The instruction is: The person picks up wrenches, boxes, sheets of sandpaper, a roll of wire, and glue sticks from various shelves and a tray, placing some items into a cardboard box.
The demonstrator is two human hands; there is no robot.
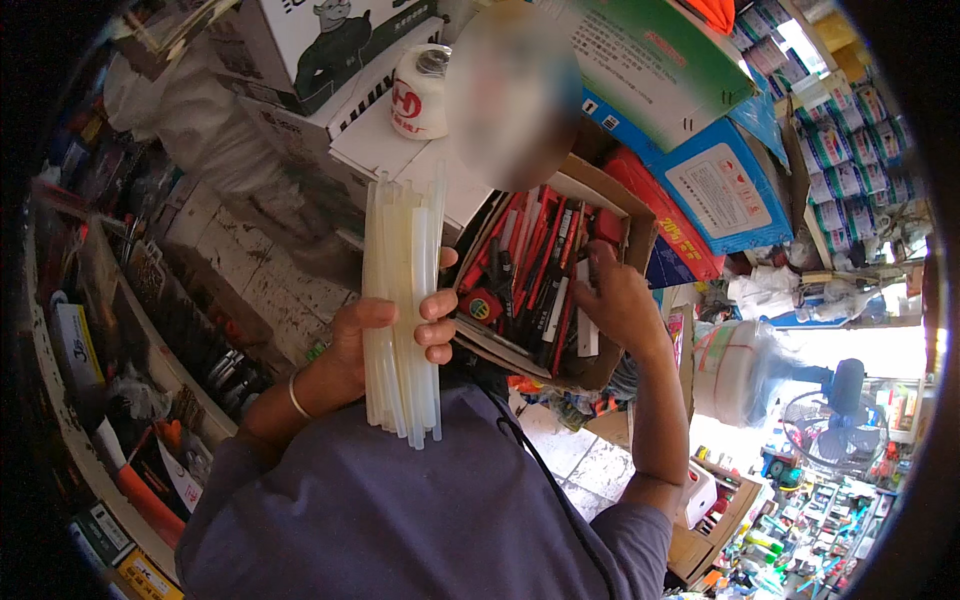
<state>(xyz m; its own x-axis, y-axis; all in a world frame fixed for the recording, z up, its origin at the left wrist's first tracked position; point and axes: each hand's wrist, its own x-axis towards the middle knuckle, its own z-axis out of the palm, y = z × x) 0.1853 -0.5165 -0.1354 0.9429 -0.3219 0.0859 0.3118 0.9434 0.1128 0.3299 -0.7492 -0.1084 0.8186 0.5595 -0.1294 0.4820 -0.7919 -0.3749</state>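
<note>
A bundle of translucent hot-glue sticks (pixel 405 247) stands nearly upright in my left hand (pixel 360 322). My thumb lies across the front of the bundle, and the fingers wrap round from its right side. My right hand (pixel 622 304) is inside an open cardboard box (pixel 637 225), at a narrow white piece (pixel 587 330); whether the fingers grip it is unclear. Red and black marker-like sticks (pixel 544 262) fill the box, with a round red tape measure (pixel 481 307) in its near left corner.
White cartons (pixel 322 127) are stacked beyond the bundle, with a white spool (pixel 420 97) on top. A blue carton (pixel 720 187) and a green carton (pixel 660 67) stand behind the box. Shelving with tools (pixel 150 300) runs along the left. A fan (pixel 836 420) stands right.
</note>
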